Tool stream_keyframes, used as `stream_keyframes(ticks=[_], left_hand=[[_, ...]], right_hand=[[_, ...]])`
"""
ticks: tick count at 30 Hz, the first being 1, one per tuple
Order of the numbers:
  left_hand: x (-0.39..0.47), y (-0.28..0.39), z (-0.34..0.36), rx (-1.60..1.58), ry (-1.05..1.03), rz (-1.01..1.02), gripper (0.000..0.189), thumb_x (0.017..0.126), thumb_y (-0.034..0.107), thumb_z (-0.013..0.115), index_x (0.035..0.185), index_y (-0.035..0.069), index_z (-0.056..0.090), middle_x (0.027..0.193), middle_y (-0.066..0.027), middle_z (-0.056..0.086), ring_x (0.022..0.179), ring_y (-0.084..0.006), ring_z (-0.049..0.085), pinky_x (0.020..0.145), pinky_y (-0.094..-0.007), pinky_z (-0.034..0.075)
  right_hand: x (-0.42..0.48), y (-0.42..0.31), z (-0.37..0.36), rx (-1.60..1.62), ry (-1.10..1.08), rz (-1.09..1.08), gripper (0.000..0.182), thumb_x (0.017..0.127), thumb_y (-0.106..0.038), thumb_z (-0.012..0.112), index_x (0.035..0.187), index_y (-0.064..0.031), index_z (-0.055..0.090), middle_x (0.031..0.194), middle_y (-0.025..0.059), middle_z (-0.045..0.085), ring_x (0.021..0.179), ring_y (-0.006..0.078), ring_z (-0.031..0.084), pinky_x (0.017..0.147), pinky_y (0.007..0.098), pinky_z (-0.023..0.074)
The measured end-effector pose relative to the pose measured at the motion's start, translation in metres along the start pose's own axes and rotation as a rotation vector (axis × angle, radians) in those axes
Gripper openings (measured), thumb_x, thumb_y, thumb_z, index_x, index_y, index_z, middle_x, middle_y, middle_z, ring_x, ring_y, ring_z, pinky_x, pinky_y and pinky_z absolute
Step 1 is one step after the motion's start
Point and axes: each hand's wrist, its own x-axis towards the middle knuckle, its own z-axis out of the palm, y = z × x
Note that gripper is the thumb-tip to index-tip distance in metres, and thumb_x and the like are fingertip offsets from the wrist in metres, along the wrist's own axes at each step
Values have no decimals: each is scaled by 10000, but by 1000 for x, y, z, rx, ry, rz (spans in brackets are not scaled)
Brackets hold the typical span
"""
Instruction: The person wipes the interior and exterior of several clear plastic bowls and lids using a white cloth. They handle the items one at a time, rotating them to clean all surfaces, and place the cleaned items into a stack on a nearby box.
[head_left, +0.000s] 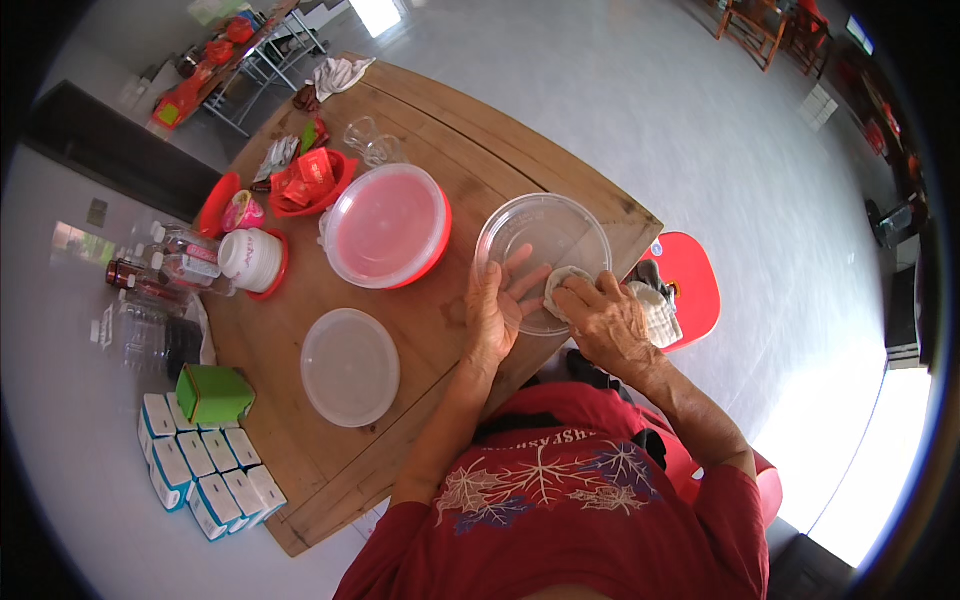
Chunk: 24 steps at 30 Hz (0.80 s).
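A round clear plastic lid (544, 225) is held up over the near right edge of the wooden table. My left hand (499, 307) grips its left rim, with the thumb in front and the fingers showing through the plastic from behind. My right hand (600, 315) pinches a folded whitish cloth (559, 292) against the lid's lower right part. Left of my left hand, a frosted round lid (350, 367) lies flat on the table. Beyond it, a red basin (444, 232) is covered by a translucent round lid (386, 225).
The wooden table (442, 330) also bears a red bowl of packets (311, 180), stacked white cups (251, 259), clear glasses (375, 142) and a crumpled cloth (337, 77). Plastic bottles (180, 255), a green box (215, 394) and tissue packs (210, 465) line the left side. A red stool (694, 277) holds cloths (656, 315).
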Motion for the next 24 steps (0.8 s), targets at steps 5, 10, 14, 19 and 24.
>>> stream_keyframes(ticks=[5,10,14,19,24], left_hand=[[-8,5,18,700,234,375,628,924,155,614,1469,155,302,1439,-160,407,1235,-394,491,960,-519,484],[-23,29,35,1782,-86,936,435,754,124,726,1175,96,618,1388,-141,453,1337,-339,367,1085,-551,280],[-45,28,41,1989,-393,673,484,661,271,801,1081,112,620,1337,-107,488,1349,-357,339,1068,-649,233],[-42,17,25,2157,-510,740,507,637,378,822,990,102,586,1206,-86,521,1281,-331,398,1059,-653,237],[-34,8,30,2175,-597,743,463,668,392,794,944,94,573,1035,-64,529,1043,-262,483,1017,-582,313]], right_hand=[[-4,8,1,49,33,34,228,747,-100,646,974,-119,625,1000,26,601,850,278,575,668,389,542],[-4,19,3,117,-5,42,299,713,-77,679,1004,-129,636,1037,29,619,883,292,583,728,395,547],[-1,27,1,215,-66,112,345,716,-92,683,1057,-123,644,1102,44,638,946,314,594,792,416,541],[2,43,-2,329,-172,211,399,742,-138,677,1139,-121,639,1167,71,638,1016,320,593,859,430,523],[-2,59,-4,540,-112,219,401,754,-147,660,1153,-115,635,1169,101,632,1051,346,583,903,437,494]])
